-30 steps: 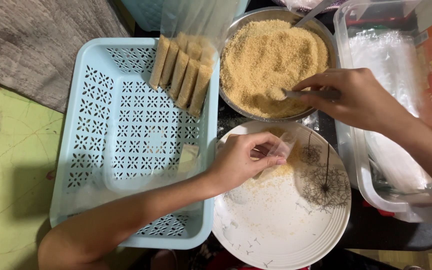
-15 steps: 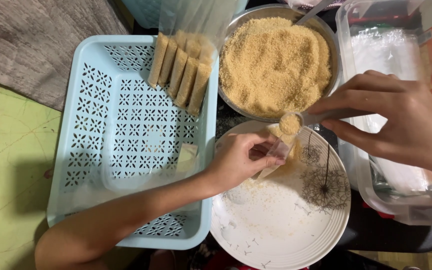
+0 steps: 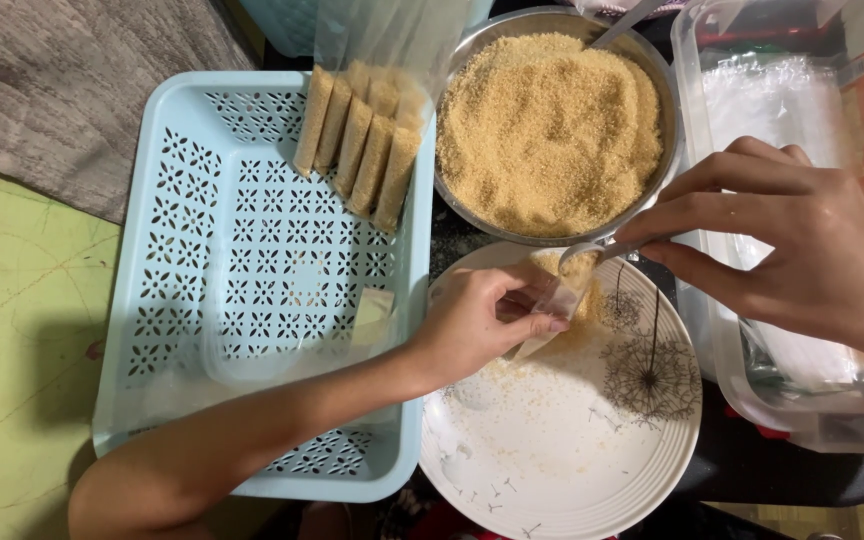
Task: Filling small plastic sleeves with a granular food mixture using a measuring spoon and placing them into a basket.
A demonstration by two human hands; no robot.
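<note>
My left hand [image 3: 477, 325] pinches a small clear plastic bag [image 3: 550, 312] over the upper edge of a white plate [image 3: 562, 440]. My right hand [image 3: 792, 240] grips a metal spoon [image 3: 592, 252] and tips golden-brown crumbs into the bag's mouth. Just above stands a round metal bowl [image 3: 550, 130] heaped with the same crumbs, with another utensil handle [image 3: 624, 22] poking from its far rim. Several filled narrow packets [image 3: 357, 145] lie in a row at the top right corner of a light blue perforated basket [image 3: 252, 280].
A clear plastic container [image 3: 802, 250] holding folded plastic bags stands at the right, partly under my right hand. Some crumbs are scattered on the plate. One small flat packet [image 3: 372, 308] lies in the basket near my left wrist. A green floor patch [image 3: 12, 350] is at the left.
My right hand has lifted the spoon out of the crumb bowl and brought it down to the bag held by my left hand, which stayed in place.
</note>
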